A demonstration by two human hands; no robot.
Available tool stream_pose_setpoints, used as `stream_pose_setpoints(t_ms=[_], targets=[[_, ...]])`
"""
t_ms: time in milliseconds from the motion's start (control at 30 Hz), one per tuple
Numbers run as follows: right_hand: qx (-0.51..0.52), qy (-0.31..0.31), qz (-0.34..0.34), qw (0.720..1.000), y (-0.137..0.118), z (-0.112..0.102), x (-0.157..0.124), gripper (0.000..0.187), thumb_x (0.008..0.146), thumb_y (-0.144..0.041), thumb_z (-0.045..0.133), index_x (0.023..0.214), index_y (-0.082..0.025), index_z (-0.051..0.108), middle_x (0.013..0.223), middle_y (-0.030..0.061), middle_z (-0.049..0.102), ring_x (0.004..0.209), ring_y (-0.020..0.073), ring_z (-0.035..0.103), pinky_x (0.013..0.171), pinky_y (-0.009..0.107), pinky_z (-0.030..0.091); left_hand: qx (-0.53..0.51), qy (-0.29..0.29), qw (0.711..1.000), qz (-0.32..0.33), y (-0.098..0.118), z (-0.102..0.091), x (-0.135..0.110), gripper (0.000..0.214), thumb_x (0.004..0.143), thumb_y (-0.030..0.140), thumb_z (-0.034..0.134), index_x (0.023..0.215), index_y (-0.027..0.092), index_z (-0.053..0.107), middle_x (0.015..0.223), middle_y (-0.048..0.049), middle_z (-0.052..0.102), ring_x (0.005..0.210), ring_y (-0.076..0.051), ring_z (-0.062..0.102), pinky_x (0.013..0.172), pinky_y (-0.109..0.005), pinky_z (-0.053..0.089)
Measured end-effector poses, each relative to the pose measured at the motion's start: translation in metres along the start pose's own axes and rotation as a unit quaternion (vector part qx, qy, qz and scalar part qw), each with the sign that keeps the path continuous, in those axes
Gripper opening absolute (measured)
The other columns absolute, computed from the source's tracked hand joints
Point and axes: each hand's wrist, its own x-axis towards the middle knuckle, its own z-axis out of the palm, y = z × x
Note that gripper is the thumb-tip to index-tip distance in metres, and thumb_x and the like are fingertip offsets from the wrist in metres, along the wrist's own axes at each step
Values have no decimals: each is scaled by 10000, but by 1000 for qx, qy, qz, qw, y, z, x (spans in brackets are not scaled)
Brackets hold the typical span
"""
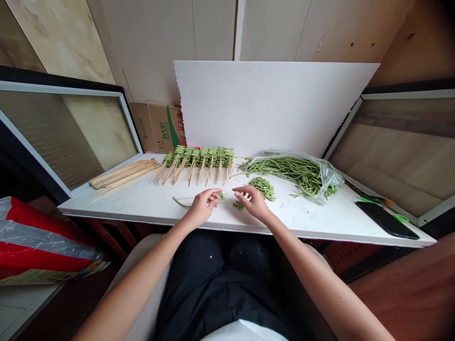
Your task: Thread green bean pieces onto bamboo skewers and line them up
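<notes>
My left hand [203,204] is closed in a pinch on a wooden skewer with a few green bean pieces [221,195] on its tip. My right hand [251,200] hovers just to the right, fingers curled over a small bundle of cut bean pieces [238,205] on the white board [142,201]. A long bean strip [180,203] lies under my left hand. A small heap of cut beans [263,187] sits behind my right hand. Finished bean skewers [199,163] lie in a row further back.
Bare skewers [122,176] are piled at the back left. An open plastic bag of long beans [302,173] lies at the right. A black phone [387,220] and green-handled scissors [369,198] rest at the far right. A white foam panel [270,104] stands behind.
</notes>
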Motion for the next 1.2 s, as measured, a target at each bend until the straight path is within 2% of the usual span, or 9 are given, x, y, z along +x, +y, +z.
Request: stream_pose_setpoints(t_ms=[100, 167, 300, 433, 567, 767, 900, 1033, 1200], targets=[[76, -54, -97, 991, -21, 7, -4, 368, 962, -560, 735, 1196, -286, 809, 1032, 87, 799, 964, 259, 674, 799, 370, 527, -31, -16, 999, -23, 1, 1, 0, 373, 974, 229, 649, 1341, 179, 692, 990, -80, 761, 785, -178, 728, 778, -321, 606], [81, -40, -133, 987, -29, 12, -6, 273, 978, -512, 735, 1114, -299, 836, 955, 82, 799, 937, 260, 669, 831, 396, 529, -40, -26, 999, -23, 1, 1, 0, 356, 973, 256, 665, 1318, 180, 712, 985, -89, 783, 799, -191, 746, 791, -330, 612], [61, 21, -137, 989, -31, 13, -6, 234, 1017, -465, 691, 1041, -289, 844, 905, 84, 798, 890, 264, 657, 840, 432, 531, -9, -53, 998, -27, 2, -4, 1, 268, 931, 330, 751, 1139, 171, 802, 899, -85, 805, 759, -206, 741, 782, -334, 608], [39, 17, -162, 986, -29, 11, -5, 184, 996, -415, 733, 1063, -273, 829, 942, 86, 800, 929, 272, 649, 862, 441, 530, 33, -55, 997, -43, 6, -13, 1, 240, 954, 365, 729, 1033, 168, 841, 916, -85, 812, 656, -182, 699, 709, -317, 579], [24, 24, -204, 978, -34, 16, -7, 116, 982, -320, 753, 1071, -285, 819, 918, 80, 782, 912, 271, 614, 819, 422, 530, 69, -42, 997, 12, 10, -14, -1, 193, 969, 322, 717, 1017, 193, 853, 961, -83, 815, 773, -203, 726, 776, -319, 572], [65, 69, -169, 981, -46, 20, -13, 172, 999, -206, 682, 940, -284, 823, 820, 64, 751, 906, 272, 586, 817, 430, 518, 50, -37, 993, 105, 17, -5, -2, 189, 943, 146, 686, 842, 192, 838, 831, -62, 794, 756, -187, 719, 731, -288, 560], [170, 87, -95, 977, -45, 27, -15, 145, 961, -342, 764, 846, -269, 814, 803, 61, 745, 925, 266, 629, 874, 436, 525, 12, -8, 993, 118, 25, -2, -4, 244, 904, 58, 656, 770, 187, 814, 773, -45, 788, 696, -168, 719, 655, -257, 555], [283, 73, -28, 956, -37, 39, -16, 291, 892, -528, 815, 825, -245, 796, 892, 78, 757, 901, 253, 689, 825, 409, 562, 15, 24, 992, 122, 34, 1, -5, 256, 884, 28, 648, 755, 186, 803, 754, -34, 783, 682, -162, 719, 676, -258, 565], [183, 111, -80, 974, -40, 28, -13, 230, 942, -479, 777, 879, -260, 803, 860, 74, 764, 937, 265, 674, 859, 434, 556, 67, 37, 993, 91, 36, 1, -6, 211, 928, 93, 647, 817, 182, 803, 728, -27, 765, 672, -163, 700, 701, -272, 541]])
